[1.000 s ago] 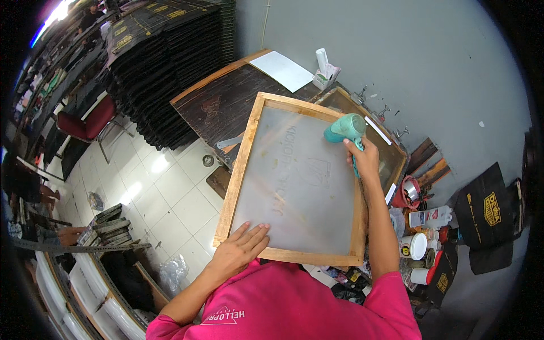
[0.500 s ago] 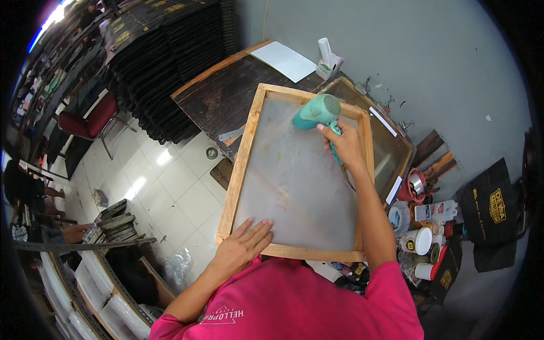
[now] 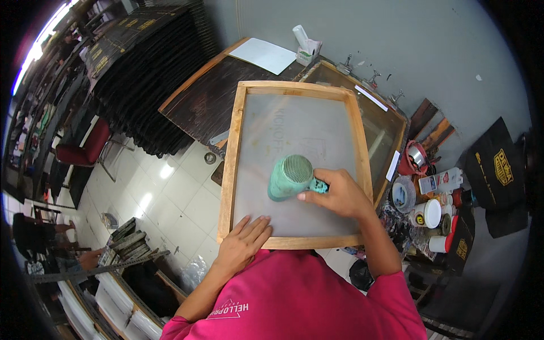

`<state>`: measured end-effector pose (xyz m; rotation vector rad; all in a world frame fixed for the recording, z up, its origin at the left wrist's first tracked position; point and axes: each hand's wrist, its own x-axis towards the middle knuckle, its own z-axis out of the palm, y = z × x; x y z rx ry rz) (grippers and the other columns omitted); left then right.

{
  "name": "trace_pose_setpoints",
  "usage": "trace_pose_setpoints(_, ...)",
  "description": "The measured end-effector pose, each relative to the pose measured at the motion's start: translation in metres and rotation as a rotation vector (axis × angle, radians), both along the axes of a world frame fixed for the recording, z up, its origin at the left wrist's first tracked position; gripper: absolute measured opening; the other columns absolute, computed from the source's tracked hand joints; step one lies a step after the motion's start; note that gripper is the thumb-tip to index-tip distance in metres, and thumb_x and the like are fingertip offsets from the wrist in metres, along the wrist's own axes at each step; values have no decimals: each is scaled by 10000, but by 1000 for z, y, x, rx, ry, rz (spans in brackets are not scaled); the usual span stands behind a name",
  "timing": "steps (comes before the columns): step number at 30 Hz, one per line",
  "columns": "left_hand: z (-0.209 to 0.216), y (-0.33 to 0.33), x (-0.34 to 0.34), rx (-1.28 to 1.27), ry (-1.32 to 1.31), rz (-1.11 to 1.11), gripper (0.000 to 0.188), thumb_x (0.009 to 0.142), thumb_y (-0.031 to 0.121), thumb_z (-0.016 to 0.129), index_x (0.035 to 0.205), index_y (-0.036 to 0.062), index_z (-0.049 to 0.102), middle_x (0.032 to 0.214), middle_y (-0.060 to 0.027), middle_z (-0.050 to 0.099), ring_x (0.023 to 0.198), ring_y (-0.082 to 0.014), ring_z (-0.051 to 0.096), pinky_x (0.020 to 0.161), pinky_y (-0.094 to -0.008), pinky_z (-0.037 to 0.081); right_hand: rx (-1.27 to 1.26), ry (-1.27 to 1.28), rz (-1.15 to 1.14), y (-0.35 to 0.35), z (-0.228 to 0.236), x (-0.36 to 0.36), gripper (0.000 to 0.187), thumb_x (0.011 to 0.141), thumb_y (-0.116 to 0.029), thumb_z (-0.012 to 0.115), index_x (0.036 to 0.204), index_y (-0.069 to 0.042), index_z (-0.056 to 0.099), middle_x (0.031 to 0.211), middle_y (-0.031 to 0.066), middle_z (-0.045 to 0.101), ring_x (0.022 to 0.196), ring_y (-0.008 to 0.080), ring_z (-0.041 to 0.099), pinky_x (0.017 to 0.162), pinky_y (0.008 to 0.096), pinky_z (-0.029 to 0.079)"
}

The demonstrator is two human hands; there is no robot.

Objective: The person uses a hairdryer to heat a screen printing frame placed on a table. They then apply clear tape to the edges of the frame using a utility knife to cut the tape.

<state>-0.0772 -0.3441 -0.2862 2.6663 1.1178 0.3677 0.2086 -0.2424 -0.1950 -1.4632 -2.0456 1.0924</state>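
Note:
A wooden-framed mesh screen (image 3: 306, 221) is tilted up in front of my body, its near edge against my shirt. Faint lettering shows on its grey mesh. My right hand (image 3: 340, 194) is closed around the handle of a green hair dryer (image 3: 288, 180), holding it above the lower middle of the mesh. The round grille at its back faces up, and its nozzle end is hidden from this angle. My left hand (image 3: 245, 242) lies with fingers stretched out over the screen's near left corner, touching frame and mesh.
Behind the screen stands a dark wooden table (image 3: 198, 107) with a white sheet (image 3: 263, 55) and a tissue box (image 3: 309, 51). Another framed screen (image 3: 385, 124) lies at right. Tubs and bottles (image 3: 433, 212) crowd the right side. A red chair (image 3: 85, 147) stands left.
The hair dryer in my right hand has moved from the upper right of the mesh toward me and slightly left. My left hand stays at the near left corner.

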Motion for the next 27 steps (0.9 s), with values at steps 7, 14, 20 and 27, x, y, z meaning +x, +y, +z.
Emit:
trace_pose_setpoints(7, -1, 3, -6, 4, -10, 12, 539, 779, 23, 641, 1317, 29, 617, 1490, -124, 564, 1380, -273, 543, 1179, -479, 416, -11, -72, -281, -44, 9, 26, 484, 830, -399, 837, 915, 45, 663, 727, 206, 622, 651, 311, 602, 651, 419, 476)
trace_pose_setpoints(14, -1, 8, -8, 22, -8, -14, 462, 841, 64, 594, 1300, 22, 620, 1448, -145, 595, 1340, -277, 579, 1153, -466, 442, -108, -56, -262, -66, -5, 33, 498, 838, -418, 840, 935, 39, 667, 708, 177, 606, 648, 228, 584, 638, 392, 472)
trace_pose_setpoints(20, 1, 9, -11, 14, -37, 13, 469, 818, 27, 614, 1286, 33, 636, 1443, -124, 601, 1346, -270, 575, 1133, -465, 471, -125, -101, -258, -63, 7, 22, 504, 843, -434, 836, 939, 32, 671, 694, 175, 603, 619, 256, 573, 621, 399, 469)
trace_pose_setpoints(27, -1, 7, -14, 5, -6, -10, 443, 865, 99, 584, 1300, 23, 617, 1466, -149, 578, 1368, -276, 553, 1174, -454, 415, -162, -41, -416, -62, 13, 52, 426, 859, -343, 829, 918, 49, 674, 660, 121, 635, 585, 196, 633, 581, 365, 494)
